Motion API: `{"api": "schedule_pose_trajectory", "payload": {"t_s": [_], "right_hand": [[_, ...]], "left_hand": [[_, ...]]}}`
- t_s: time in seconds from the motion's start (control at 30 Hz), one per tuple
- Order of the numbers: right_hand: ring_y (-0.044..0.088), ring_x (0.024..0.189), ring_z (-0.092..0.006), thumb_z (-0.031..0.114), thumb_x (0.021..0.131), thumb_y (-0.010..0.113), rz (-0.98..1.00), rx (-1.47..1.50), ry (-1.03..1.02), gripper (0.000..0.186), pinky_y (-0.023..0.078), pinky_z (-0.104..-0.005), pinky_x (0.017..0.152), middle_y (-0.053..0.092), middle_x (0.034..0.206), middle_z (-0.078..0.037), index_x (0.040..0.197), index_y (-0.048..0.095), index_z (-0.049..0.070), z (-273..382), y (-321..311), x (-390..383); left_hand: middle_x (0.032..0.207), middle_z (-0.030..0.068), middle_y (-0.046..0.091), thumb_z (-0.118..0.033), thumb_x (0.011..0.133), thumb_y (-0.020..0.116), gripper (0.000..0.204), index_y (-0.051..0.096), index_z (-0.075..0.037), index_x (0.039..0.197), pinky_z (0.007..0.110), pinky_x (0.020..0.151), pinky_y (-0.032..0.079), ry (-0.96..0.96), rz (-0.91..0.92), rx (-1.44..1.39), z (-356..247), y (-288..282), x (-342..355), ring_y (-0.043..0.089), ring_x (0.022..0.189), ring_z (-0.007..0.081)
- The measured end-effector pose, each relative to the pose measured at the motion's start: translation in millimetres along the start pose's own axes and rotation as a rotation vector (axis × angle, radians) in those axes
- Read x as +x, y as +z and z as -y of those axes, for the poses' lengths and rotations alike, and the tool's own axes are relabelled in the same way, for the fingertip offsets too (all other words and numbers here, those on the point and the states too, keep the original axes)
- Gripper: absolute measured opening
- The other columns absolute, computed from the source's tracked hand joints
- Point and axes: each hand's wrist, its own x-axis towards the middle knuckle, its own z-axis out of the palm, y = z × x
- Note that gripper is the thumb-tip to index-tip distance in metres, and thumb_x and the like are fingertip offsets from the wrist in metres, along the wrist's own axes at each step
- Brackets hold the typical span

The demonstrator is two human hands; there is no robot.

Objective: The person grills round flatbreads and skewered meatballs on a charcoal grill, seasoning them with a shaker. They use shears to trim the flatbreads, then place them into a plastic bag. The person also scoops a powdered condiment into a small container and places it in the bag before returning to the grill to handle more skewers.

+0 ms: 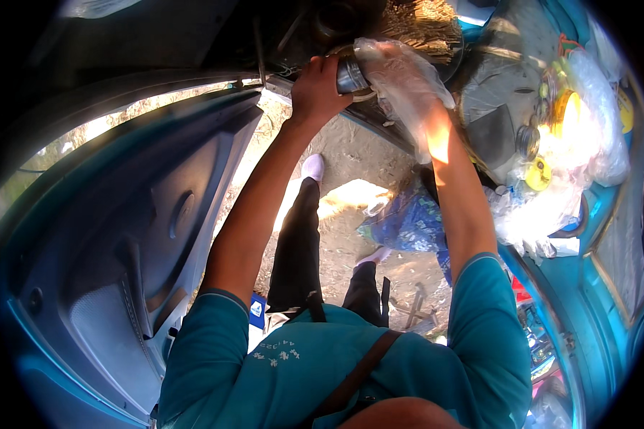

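Note:
Both arms reach forward to the dark area at the top. My left hand (318,91) is wrapped round a silvery metal cylinder (350,76) that looks like a can or cup, its side facing right. A clear, crinkled plastic glove or bag (406,80) covers my right hand (390,61), close to the right side of the cylinder. Through the plastic its fingers do not show clearly, so I cannot tell whether they grip. A tan ring-like rim (365,94) shows just below the cylinder; what it belongs to is partly hidden.
An open vehicle door (143,236) curves along my left. A straw bundle (423,28) lies beyond my right hand. To the right are clear plastic bags (597,129), yellow round lids (539,173) and a turquoise body panel (605,236). A blue patterned sack (408,220) lies on the dirt ground.

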Motion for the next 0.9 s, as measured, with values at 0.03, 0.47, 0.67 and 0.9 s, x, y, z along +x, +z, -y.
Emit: {"api": "schedule_pose_trajectory", "payload": {"t_s": [0.03, 0.47, 0.67, 0.9], "right_hand": [[0.062, 0.08, -0.0213, 0.034, 0.088, 0.043, -0.013, -0.052, -0.069, 0.032, 0.047, -0.0353, 0.077, 0.064, 0.084, -0.007, 0.096, 0.062, 0.009, -10, 0, 4], [0.061, 0.086, -0.0231, 0.033, 0.088, 0.041, 0.082, -0.385, -0.129, 0.033, 0.046, -0.0364, 0.078, 0.064, 0.091, -0.009, 0.099, 0.061, 0.008, -1, -26, 2], [0.06, 0.088, -0.0239, 0.033, 0.088, 0.041, 0.109, -0.533, -0.157, 0.034, 0.046, -0.037, 0.079, 0.063, 0.094, -0.01, 0.101, 0.06, 0.008, 0, -25, 3], [0.06, 0.092, -0.0248, 0.032, 0.088, 0.04, 0.117, -0.709, -0.159, 0.035, 0.045, -0.0376, 0.08, 0.063, 0.097, -0.011, 0.103, 0.059, 0.008, -1, -18, -3]], "left_hand": [[0.104, 0.0164, 0.052, -0.024, 0.057, 0.074, 0.068, 0.047, -0.007, 0.117, 0.042, 0.082, 0.047, -0.009, -0.005, 0.017, -4, 1, 2, 0.053, 0.098, 0.034], [0.104, 0.0144, 0.051, -0.023, 0.057, 0.075, 0.067, 0.046, -0.009, 0.115, 0.042, 0.077, 0.05, 0.008, -0.054, 0.107, -7, 4, 6, 0.052, 0.099, 0.0328], [0.103, 0.0141, 0.051, -0.022, 0.056, 0.076, 0.065, 0.047, -0.008, 0.113, 0.041, 0.076, 0.05, 0.044, -0.074, 0.132, -7, 5, 4, 0.053, 0.098, 0.0326], [0.103, 0.0147, 0.051, -0.021, 0.056, 0.075, 0.065, 0.047, -0.007, 0.113, 0.041, 0.076, 0.05, 0.047, -0.068, 0.121, -10, 4, 5, 0.053, 0.097, 0.0331]]}}
